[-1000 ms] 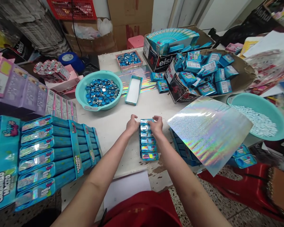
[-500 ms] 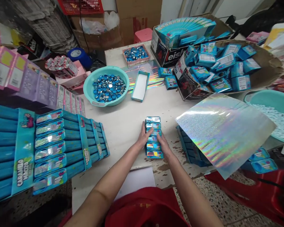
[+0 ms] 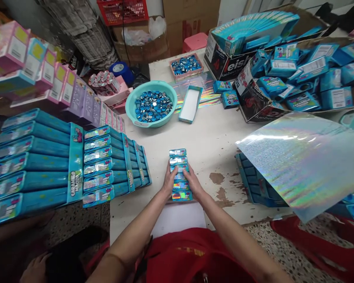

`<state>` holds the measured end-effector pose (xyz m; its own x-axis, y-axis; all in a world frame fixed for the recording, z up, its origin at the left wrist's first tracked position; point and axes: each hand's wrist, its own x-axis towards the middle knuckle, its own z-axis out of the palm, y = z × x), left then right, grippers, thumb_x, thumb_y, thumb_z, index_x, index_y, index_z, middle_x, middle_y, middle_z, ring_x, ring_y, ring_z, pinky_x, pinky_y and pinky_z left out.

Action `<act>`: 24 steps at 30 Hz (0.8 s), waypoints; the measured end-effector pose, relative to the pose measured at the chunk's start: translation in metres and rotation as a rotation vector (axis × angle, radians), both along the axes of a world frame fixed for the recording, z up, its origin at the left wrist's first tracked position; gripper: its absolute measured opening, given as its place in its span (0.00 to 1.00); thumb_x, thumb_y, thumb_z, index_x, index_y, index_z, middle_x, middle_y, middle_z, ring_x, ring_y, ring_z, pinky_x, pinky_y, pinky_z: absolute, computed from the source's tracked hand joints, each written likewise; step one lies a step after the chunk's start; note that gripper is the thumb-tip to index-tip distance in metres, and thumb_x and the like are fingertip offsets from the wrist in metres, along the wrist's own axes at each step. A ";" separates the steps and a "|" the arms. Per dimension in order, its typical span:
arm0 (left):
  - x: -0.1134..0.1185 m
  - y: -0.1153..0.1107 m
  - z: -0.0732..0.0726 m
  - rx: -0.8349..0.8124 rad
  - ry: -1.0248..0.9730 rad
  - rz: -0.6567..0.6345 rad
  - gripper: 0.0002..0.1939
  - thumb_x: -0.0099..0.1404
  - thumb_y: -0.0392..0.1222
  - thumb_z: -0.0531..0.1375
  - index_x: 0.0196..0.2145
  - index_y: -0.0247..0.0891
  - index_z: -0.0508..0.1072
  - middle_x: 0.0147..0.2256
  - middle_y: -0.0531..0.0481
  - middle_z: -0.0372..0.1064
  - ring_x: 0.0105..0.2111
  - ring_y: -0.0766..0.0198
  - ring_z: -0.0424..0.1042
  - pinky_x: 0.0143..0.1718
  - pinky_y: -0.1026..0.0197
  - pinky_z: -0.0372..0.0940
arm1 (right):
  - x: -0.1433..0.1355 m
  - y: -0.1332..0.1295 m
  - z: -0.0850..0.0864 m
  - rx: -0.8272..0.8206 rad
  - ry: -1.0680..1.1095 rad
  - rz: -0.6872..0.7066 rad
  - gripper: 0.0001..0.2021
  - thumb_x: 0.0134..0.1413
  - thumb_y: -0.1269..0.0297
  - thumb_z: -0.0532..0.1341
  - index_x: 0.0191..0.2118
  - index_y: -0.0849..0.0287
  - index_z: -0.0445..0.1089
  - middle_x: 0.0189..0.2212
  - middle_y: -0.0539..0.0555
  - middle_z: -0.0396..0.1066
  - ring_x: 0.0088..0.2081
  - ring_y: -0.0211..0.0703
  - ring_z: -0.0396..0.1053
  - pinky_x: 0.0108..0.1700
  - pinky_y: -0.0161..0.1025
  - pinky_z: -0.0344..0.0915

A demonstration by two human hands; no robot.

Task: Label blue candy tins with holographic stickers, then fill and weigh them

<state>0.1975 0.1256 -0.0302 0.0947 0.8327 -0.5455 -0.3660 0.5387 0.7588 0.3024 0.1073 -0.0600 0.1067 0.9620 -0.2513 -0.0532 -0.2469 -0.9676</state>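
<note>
Beyond left hand [image 3: 168, 181]: I see teal basin [image 3: 131, 103], blue and silver discs [image 3: 153, 106] inside | left hand: I have it gripping packs [image 3: 181, 177] by their left side | packs: blue, foil-faced, nearest one rainbow-glinting, rowed between both hands | right hand [image 3: 193, 184]: gripping their right side | beyond it, rightward: carton [image 3: 250, 104] heaped with blue boxes [image 3: 303, 102]

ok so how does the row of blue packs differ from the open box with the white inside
Handling: the row of blue packs sits between the left hand and the right hand; the open box lies untouched.
Look: the row shows shiny, patterned fronts; the open box shows a plain white inside.
Angle: the row points nearly straight away from the person; the open box slants rightward.
Both are longer than wide and bluish outside.
</note>
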 end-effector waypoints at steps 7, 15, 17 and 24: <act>-0.046 -0.080 0.001 -0.131 0.059 0.205 0.38 0.55 0.52 0.65 0.60 0.43 0.58 0.52 0.44 0.69 0.49 0.54 0.71 0.51 0.54 0.64 | -0.034 -0.062 -0.002 -0.281 0.070 0.269 0.41 0.49 0.39 0.57 0.65 0.54 0.49 0.64 0.58 0.51 0.65 0.54 0.45 0.65 0.54 0.44; -0.092 -0.139 0.014 -0.244 0.160 0.273 0.40 0.52 0.54 0.66 0.60 0.42 0.60 0.52 0.43 0.69 0.47 0.52 0.72 0.48 0.55 0.67 | -0.072 -0.108 -0.001 -0.342 -0.040 0.555 0.52 0.48 0.33 0.52 0.67 0.63 0.32 0.68 0.63 0.28 0.68 0.53 0.26 0.67 0.50 0.28; -0.100 -0.143 0.017 -0.269 0.228 0.194 0.42 0.50 0.54 0.67 0.60 0.41 0.59 0.50 0.42 0.70 0.45 0.52 0.73 0.44 0.55 0.69 | -0.076 -0.116 -0.002 -0.336 -0.047 0.568 0.53 0.47 0.33 0.53 0.67 0.65 0.31 0.68 0.65 0.28 0.68 0.55 0.26 0.67 0.50 0.29; -0.130 -0.158 0.015 -0.375 0.381 0.048 0.46 0.42 0.55 0.70 0.57 0.45 0.61 0.46 0.46 0.72 0.42 0.52 0.74 0.38 0.57 0.71 | -0.082 -0.136 -0.009 -0.288 -0.054 0.740 0.48 0.51 0.44 0.58 0.67 0.67 0.34 0.67 0.66 0.33 0.67 0.60 0.30 0.66 0.57 0.35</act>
<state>0.0678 -0.0322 -0.0153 -0.2009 0.5730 -0.7946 -0.1330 0.7876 0.6016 0.2201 -0.0286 -0.0693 -0.5155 0.6861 -0.5133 0.2671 -0.4405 -0.8571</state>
